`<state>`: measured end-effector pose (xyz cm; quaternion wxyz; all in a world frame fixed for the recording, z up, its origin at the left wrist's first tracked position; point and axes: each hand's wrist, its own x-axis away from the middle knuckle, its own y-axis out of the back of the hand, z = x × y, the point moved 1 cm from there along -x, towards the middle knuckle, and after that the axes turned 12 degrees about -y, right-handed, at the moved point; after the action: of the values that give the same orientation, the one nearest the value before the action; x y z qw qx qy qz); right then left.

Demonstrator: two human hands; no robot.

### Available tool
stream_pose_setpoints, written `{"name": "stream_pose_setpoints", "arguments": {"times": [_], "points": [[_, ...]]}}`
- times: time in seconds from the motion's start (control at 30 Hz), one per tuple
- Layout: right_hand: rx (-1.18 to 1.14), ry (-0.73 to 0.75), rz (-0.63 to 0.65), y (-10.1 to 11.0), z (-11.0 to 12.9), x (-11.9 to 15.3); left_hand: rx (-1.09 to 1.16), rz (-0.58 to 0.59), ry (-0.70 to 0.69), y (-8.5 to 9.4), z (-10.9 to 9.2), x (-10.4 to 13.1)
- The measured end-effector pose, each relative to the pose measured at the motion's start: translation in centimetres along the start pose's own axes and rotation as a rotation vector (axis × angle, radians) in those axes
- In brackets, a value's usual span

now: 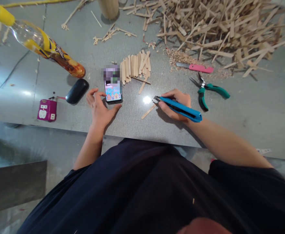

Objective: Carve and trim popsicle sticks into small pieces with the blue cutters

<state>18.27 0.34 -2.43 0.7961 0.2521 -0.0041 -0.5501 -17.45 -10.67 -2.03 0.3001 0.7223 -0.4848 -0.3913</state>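
My right hand [175, 105] is closed around a blue utility knife [181, 109], its tip pointing left over the table. Just under that tip lies a single wooden stick [148, 111], its far end close to my fingers. My left hand [102, 109] rests at the lower end of a smartphone [113, 85] with a lit screen, thumb and fingers apart around its bottom corners. Beyond the phone, a row of wooden sticks [134, 66] lies side by side, with a few crossed on top.
Pliers with green handles [203, 85] and a pink-handled cutter [201, 68] lie to the right, below a large stick pile [213, 29]. At left are a drink bottle [52, 48], a black case [77, 91] and a purple box [47, 110]. The table edge [142, 139] runs near my body.
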Motion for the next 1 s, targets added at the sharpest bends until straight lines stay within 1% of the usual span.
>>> {"name": "stream_pose_setpoints", "arguments": {"times": [0.13, 0.3, 0.5, 0.73, 0.87, 1.0], "points": [[0.001, -0.008, 0.007, 0.07, -0.25, 0.11, 0.046, 0.027, 0.004, 0.23, 0.07, -0.14], [-0.03, 0.012, 0.004, 0.01, -0.43, 0.18, 0.003, 0.057, -0.004, 0.12, 0.16, -0.11], [-0.052, 0.001, 0.019, 0.02, -0.18, 0.04, 0.005, 0.023, -0.036, -0.24, 0.48, -0.04], [-0.029, -0.022, 0.021, 0.11, 0.08, 0.17, 0.009, 0.028, -0.044, -0.08, 0.41, -0.05], [-0.028, -0.001, 0.01, 0.1, 0.03, 0.17, 0.01, 0.034, -0.052, -0.12, 0.53, -0.06], [-0.001, -0.003, 0.007, 0.11, 0.13, 0.09, -0.003, 0.087, -0.099, -0.05, -0.11, -0.06]]}}
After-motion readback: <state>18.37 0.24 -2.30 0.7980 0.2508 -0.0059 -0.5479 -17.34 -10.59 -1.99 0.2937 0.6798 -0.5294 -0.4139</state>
